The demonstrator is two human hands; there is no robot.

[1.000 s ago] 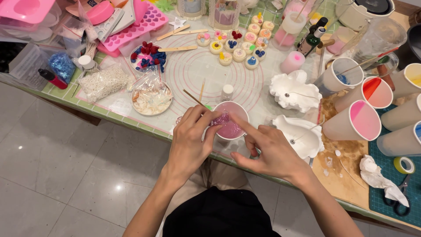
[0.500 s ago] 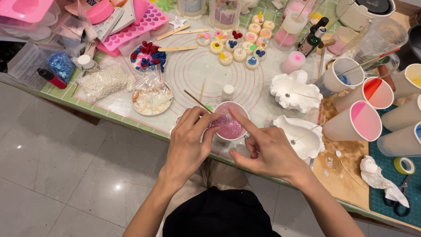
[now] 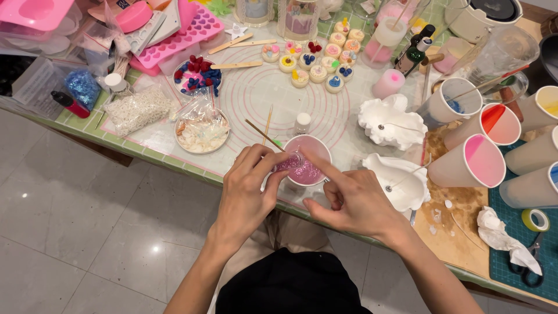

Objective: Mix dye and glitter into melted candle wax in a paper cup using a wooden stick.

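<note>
Pink mould: a flat silicone tray pitted with small heart hollows is seen at the upper left of the surface.
Bag of white beads: a clear, crinkled packet of pale grains is laid left of the dish of shell flakes.
Left hand: it is arched palm down, and its fingers are pinched on a thin wooden stick at the rim of the cup.
Small cup: round and white, filled with pink glittery matter, it is placed near the front edge, between both hands.
Right hand: the forefinger is stretched to touch the cup's rim; the other fingers are curled loosely, with nothing grasped.
Shell moulds: two white, ruffled shapes are set right of the cup.
Paper cups: smooth cones tinted pink, red and yellow inside are lying at the right.
</note>
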